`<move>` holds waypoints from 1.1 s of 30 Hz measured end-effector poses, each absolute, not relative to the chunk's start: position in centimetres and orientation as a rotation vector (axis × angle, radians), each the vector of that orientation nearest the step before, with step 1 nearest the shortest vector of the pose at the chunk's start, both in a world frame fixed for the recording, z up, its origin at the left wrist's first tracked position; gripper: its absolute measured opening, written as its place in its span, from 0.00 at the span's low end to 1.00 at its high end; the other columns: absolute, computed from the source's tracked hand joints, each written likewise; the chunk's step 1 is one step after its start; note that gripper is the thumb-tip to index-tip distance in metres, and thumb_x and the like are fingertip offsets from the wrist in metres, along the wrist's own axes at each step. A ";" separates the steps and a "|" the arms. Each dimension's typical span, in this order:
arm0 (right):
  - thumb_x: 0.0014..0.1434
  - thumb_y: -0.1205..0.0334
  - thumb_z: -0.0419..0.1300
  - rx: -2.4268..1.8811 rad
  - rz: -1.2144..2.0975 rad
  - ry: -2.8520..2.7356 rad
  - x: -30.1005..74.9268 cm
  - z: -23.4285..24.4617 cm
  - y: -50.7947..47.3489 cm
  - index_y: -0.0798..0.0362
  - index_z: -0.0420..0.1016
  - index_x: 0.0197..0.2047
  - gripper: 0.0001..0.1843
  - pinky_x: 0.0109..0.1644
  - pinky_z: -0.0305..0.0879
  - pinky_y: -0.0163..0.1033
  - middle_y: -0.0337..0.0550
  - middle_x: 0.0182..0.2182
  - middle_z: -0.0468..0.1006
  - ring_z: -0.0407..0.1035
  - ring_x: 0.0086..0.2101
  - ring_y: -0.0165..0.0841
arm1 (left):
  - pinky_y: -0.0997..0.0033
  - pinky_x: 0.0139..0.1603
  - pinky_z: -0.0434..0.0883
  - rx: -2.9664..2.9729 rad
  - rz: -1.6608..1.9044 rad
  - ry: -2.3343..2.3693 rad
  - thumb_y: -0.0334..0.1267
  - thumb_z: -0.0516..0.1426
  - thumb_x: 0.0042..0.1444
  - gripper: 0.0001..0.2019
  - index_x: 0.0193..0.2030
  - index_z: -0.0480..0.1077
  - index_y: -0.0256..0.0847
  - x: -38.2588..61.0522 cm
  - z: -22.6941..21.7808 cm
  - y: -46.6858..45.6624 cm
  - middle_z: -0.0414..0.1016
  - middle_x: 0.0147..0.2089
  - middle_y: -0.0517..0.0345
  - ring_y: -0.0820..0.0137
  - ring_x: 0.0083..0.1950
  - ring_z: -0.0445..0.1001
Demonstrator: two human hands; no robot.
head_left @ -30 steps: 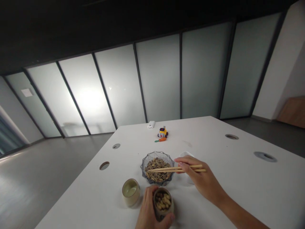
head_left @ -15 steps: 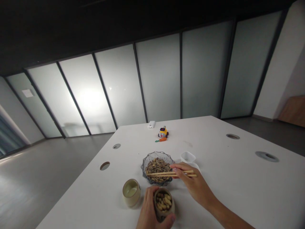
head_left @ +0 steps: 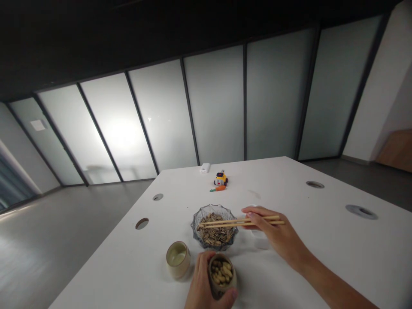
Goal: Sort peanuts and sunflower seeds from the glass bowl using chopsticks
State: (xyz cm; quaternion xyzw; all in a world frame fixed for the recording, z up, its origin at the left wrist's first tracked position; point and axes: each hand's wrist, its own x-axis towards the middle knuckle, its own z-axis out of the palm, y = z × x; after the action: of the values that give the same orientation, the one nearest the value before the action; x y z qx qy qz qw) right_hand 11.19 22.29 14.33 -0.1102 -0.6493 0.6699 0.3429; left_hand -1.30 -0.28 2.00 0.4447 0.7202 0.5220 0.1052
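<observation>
My right hand (head_left: 268, 225) is closed around a pair of wooden chopsticks (head_left: 238, 222). Their tips reach over a scalloped glass bowl (head_left: 197, 214) that holds striped sunflower seeds (head_left: 215, 235). Whether the tips grip anything is too small to tell. Nearer to me, my left hand (head_left: 206, 283) wraps around a small ceramic cup (head_left: 234, 281) with peanuts (head_left: 221, 272) inside. Left of that hand stands a second ceramic cup (head_left: 177, 268), upright, with nothing visible in it. White plastic containers (head_left: 260, 241) sit right of the bowl, partly hidden under my right hand.
On the white table (head_left: 289, 189), beyond the bowl, are a toy carrot (head_left: 220, 188), a yellow toy vehicle (head_left: 220, 178) and a white box-like device (head_left: 204, 168). Round holes (head_left: 142, 223) are cut through the tabletop on both sides. Frosted glass panels (head_left: 214, 107) stand behind.
My right hand has moved right and slightly away from me, carrying the chopsticks, whose tips have shifted toward the bowl's far part. My left hand and its cup have stayed put.
</observation>
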 end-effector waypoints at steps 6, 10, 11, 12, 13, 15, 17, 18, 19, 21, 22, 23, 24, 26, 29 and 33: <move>0.54 0.43 0.78 -0.290 1.828 -1.674 14.3 18.1 25.2 0.50 0.92 0.40 0.19 0.42 0.87 0.44 0.48 0.35 0.88 0.84 0.34 0.41 | 0.51 0.65 0.72 1.257 1.502 2.137 0.35 0.67 0.44 0.34 0.61 0.67 0.40 -1.1 2.3 -0.3 0.74 0.58 0.44 0.49 0.60 0.75; 0.54 0.42 0.77 -0.265 1.850 -1.918 15.5 19.5 25.3 0.51 0.92 0.40 0.21 0.38 0.87 0.44 0.50 0.33 0.87 0.84 0.32 0.42 | 0.52 0.65 0.72 1.282 1.488 2.125 0.37 0.66 0.46 0.33 0.61 0.66 0.40 -1.0 2.7 -0.3 0.74 0.58 0.44 0.50 0.60 0.75; 0.55 0.42 0.77 -0.249 1.849 -1.978 15.7 19.7 25.1 0.51 0.92 0.40 0.21 0.38 0.87 0.44 0.50 0.34 0.87 0.84 0.32 0.42 | 0.53 0.64 0.73 1.287 1.486 2.124 0.37 0.66 0.46 0.33 0.60 0.66 0.40 -1.0 2.8 -0.2 0.74 0.57 0.43 0.50 0.59 0.76; 0.56 0.41 0.76 -0.232 1.851 -2.038 15.8 19.8 25.0 0.51 0.92 0.40 0.21 0.38 0.86 0.44 0.50 0.35 0.87 0.84 0.32 0.42 | 0.53 0.63 0.73 1.286 1.483 2.127 0.37 0.66 0.45 0.33 0.60 0.66 0.39 -0.9 2.9 -0.2 0.74 0.57 0.43 0.50 0.58 0.76; 0.56 0.41 0.75 -0.216 1.852 -2.094 15.9 19.9 24.9 0.51 0.92 0.40 0.21 0.38 0.86 0.44 0.50 0.35 0.87 0.84 0.32 0.42 | 0.52 0.62 0.74 1.280 1.480 2.134 0.37 0.66 0.45 0.32 0.59 0.66 0.39 -0.9 3.1 -0.1 0.75 0.56 0.43 0.50 0.57 0.76; 0.57 0.41 0.74 -0.199 1.828 -2.168 15.9 19.9 24.7 0.51 0.92 0.40 0.21 0.37 0.86 0.43 0.49 0.35 0.87 0.84 0.30 0.42 | 0.51 0.61 0.74 1.262 1.479 2.151 0.36 0.66 0.44 0.32 0.58 0.66 0.38 -0.7 3.3 0.0 0.75 0.55 0.43 0.49 0.56 0.77; 0.57 0.41 0.74 -0.202 1.777 -2.128 15.8 19.7 24.6 0.51 0.92 0.40 0.21 0.37 0.85 0.42 0.49 0.35 0.87 0.83 0.30 0.41 | 0.51 0.61 0.74 1.249 1.482 2.157 0.36 0.66 0.42 0.33 0.58 0.66 0.39 -0.6 3.5 0.0 0.75 0.55 0.43 0.49 0.57 0.76; 0.57 0.41 0.74 -0.215 1.758 -2.067 15.5 19.5 24.6 0.51 0.92 0.41 0.21 0.37 0.85 0.42 0.49 0.35 0.87 0.83 0.31 0.41 | 0.51 0.62 0.73 1.240 1.488 2.158 0.36 0.66 0.42 0.33 0.58 0.66 0.40 -0.5 3.5 0.1 0.75 0.55 0.44 0.49 0.57 0.76; 0.57 0.41 0.74 -0.234 1.746 -1.987 15.2 19.1 24.6 0.51 0.92 0.41 0.21 0.38 0.86 0.42 0.49 0.36 0.87 0.83 0.32 0.41 | 0.51 0.63 0.73 1.233 1.494 2.157 0.36 0.66 0.42 0.33 0.59 0.66 0.40 -0.5 3.5 0.0 0.75 0.56 0.44 0.49 0.58 0.76; 0.57 0.40 0.75 -0.288 1.745 -1.816 14.2 18.0 24.4 0.51 0.91 0.43 0.23 0.40 0.86 0.44 0.49 0.39 0.87 0.84 0.35 0.42 | 0.50 0.64 0.73 1.224 1.505 2.155 0.37 0.66 0.43 0.34 0.59 0.66 0.41 -0.6 3.4 0.0 0.75 0.57 0.44 0.49 0.59 0.76; 0.56 0.39 0.75 -0.316 1.722 -1.744 13.5 17.3 24.2 0.51 0.91 0.43 0.24 0.41 0.87 0.45 0.49 0.39 0.87 0.84 0.35 0.43 | 0.50 0.64 0.73 1.228 1.505 2.152 0.37 0.66 0.43 0.34 0.60 0.66 0.41 -0.6 3.3 0.0 0.75 0.57 0.44 0.49 0.59 0.76; 0.56 0.39 0.75 -0.337 1.710 -1.705 12.8 16.4 24.0 0.51 0.91 0.43 0.24 0.43 0.87 0.46 0.50 0.40 0.87 0.84 0.38 0.43 | 0.49 0.64 0.73 1.237 1.501 2.149 0.38 0.66 0.44 0.34 0.60 0.66 0.41 -0.7 3.2 -0.1 0.74 0.57 0.44 0.48 0.59 0.76; 0.56 0.38 0.75 -0.355 1.693 -1.675 12.1 15.5 23.8 0.51 0.91 0.43 0.25 0.45 0.87 0.46 0.49 0.40 0.87 0.84 0.38 0.43 | 0.49 0.64 0.73 1.245 1.495 2.146 0.38 0.66 0.44 0.33 0.60 0.66 0.41 -0.7 3.1 -0.1 0.74 0.57 0.43 0.48 0.59 0.76; 0.54 0.36 0.75 -0.376 1.683 -1.626 10.9 13.8 23.2 0.51 0.91 0.42 0.26 0.45 0.87 0.48 0.48 0.38 0.86 0.84 0.37 0.43 | 0.49 0.64 0.72 1.256 1.489 2.140 0.38 0.66 0.45 0.33 0.60 0.66 0.41 -0.8 3.0 -0.2 0.74 0.57 0.43 0.49 0.59 0.76; 0.52 0.34 0.75 -0.395 1.698 -1.575 9.6 11.6 22.5 0.51 0.91 0.41 0.28 0.45 0.87 0.50 0.48 0.38 0.86 0.84 0.36 0.43 | 0.51 0.63 0.73 1.273 1.499 2.120 0.38 0.66 0.46 0.32 0.60 0.66 0.41 -0.9 2.7 -0.2 0.74 0.57 0.44 0.50 0.59 0.76; 0.51 0.32 0.75 -0.406 1.693 -1.593 9.0 10.4 21.9 0.51 0.91 0.41 0.30 0.46 0.87 0.50 0.50 0.40 0.86 0.84 0.38 0.45 | 0.51 0.64 0.73 1.257 1.509 2.122 0.36 0.66 0.44 0.33 0.60 0.67 0.41 -0.8 2.7 -0.1 0.74 0.57 0.45 0.50 0.59 0.76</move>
State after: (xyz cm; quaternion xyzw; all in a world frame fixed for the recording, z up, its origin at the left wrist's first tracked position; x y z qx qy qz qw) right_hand 9.04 21.95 10.43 -0.1592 -0.6243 0.6631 0.3810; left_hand -0.78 -0.14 2.68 0.4313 0.7282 0.5178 0.1245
